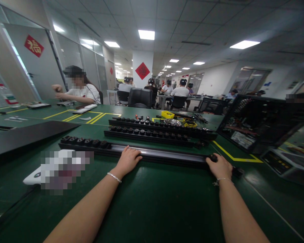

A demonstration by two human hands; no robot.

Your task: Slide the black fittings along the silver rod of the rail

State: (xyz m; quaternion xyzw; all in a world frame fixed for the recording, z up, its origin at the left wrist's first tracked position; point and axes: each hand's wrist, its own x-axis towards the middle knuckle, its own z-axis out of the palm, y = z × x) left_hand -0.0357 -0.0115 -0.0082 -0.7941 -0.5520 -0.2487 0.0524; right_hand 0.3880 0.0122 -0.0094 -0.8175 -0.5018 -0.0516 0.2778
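Observation:
A long black power strip housing (pixel 162 155) lies crosswise on the green table before me. Several black socket modules (pixel 83 141) sit in its left part, while a bare shiny channel runs along the middle and right. My left hand (pixel 128 160) grips the housing's near edge around its middle, fingers over the rim. At the right end, my right hand (pixel 221 165) is closed around a small black part (pixel 213 157), probably a socket module, touching the housing. The palm and fingers hide some of that end.
Two similar strips filled with sockets (pixel 149 133) lie behind. Farther back are a yellow bin (pixel 167 114) and loose parts. A white device (pixel 31 177) rests at left, near a dark panel (pixel 30 135). An open black case (pixel 258 125) stands at right. A co-worker (pixel 78 89) sits across.

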